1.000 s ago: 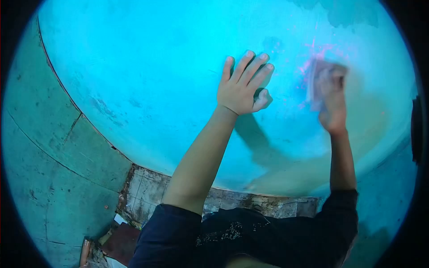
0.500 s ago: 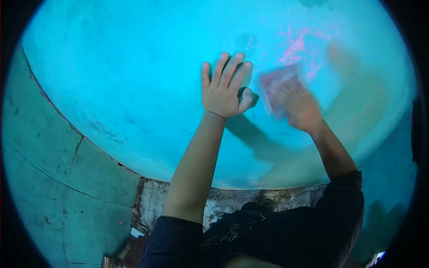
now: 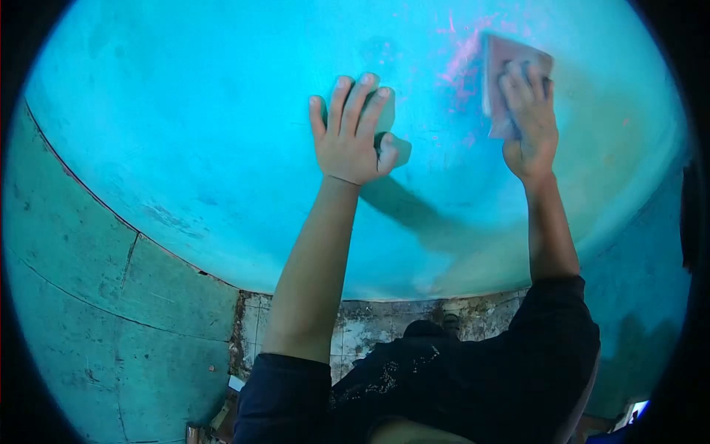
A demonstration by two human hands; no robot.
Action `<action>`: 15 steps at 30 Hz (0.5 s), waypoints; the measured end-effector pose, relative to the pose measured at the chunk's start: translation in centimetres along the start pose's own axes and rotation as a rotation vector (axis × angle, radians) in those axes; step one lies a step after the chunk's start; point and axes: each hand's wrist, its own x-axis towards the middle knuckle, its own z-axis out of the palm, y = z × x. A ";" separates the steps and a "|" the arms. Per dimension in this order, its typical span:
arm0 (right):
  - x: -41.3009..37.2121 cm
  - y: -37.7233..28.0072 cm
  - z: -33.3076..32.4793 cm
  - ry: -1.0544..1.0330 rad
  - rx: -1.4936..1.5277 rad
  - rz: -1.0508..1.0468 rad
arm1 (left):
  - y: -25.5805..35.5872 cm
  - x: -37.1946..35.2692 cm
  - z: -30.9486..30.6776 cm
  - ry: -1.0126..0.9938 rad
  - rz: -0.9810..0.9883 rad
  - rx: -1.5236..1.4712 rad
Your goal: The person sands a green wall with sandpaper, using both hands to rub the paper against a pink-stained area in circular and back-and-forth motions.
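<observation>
My left hand (image 3: 350,140) lies against the turquoise painted surface (image 3: 222,148), fingers spread and thumb out to the right, holding nothing. Farther right, my right hand (image 3: 534,126) presses a folded, pinkish-brown sheet of sandpaper (image 3: 504,61) on the same surface. My fingers lie over its front and the thumb is bent near its lower edge. Just left of the sheet is a pink scuffed patch (image 3: 464,63) where the turquoise colour is broken. The sheet hides part of the surface under it.
On the left runs a duller green wall (image 3: 148,311) with cracks and stains. Below the turquoise surface's curved edge is a dirty tiled floor (image 3: 355,333). Small objects, among them a copper-coloured piece (image 3: 194,433), lie at the bottom left.
My right hand has swept up and to the right with the sandpaper, uncovering surface between the hands. My left hand stays spread on the surface, slightly farther left and higher in view.
</observation>
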 end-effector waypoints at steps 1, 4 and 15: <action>-0.1 -0.3 0.6 0.123 -0.002 0.052 | 0.2 -0.1 0.1 -0.007 -0.003 -0.003; -3.0 -2.6 1.4 -0.407 0.138 -0.291 | 0.1 0.2 0.3 0.003 0.004 -0.011; -4.3 -0.9 0.9 -0.480 0.241 -0.280 | 0.4 -1.4 0.5 -0.010 0.000 0.027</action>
